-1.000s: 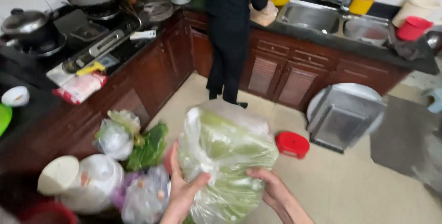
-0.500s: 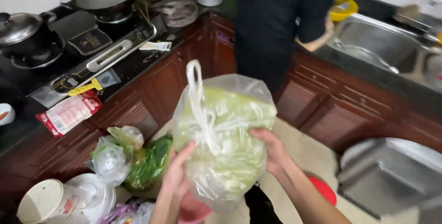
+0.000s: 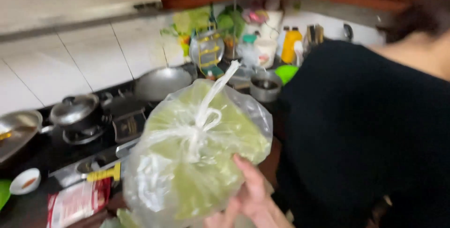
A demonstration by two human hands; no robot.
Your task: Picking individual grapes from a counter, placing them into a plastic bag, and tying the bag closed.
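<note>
I see 1 person in black [image 3: 365, 129] standing close on my right. I hold up 1 clear, crinkly plastic bag [image 3: 197, 162] of green leaves above the counter's edge, its knotted handles pointing up and right. My right hand [image 3: 251, 200] cups it underneath, fingers spread. 1 lidded steel pot [image 3: 75, 111] sits on the stove.

Soft, even daylight, mild glare on the white wall tiles [image 3: 70, 64], heavy motion blur throughout.

Bag of greens [image 3: 197, 157] before the stove [image 3: 93, 129], another person [image 3: 365, 134] at right.
</note>
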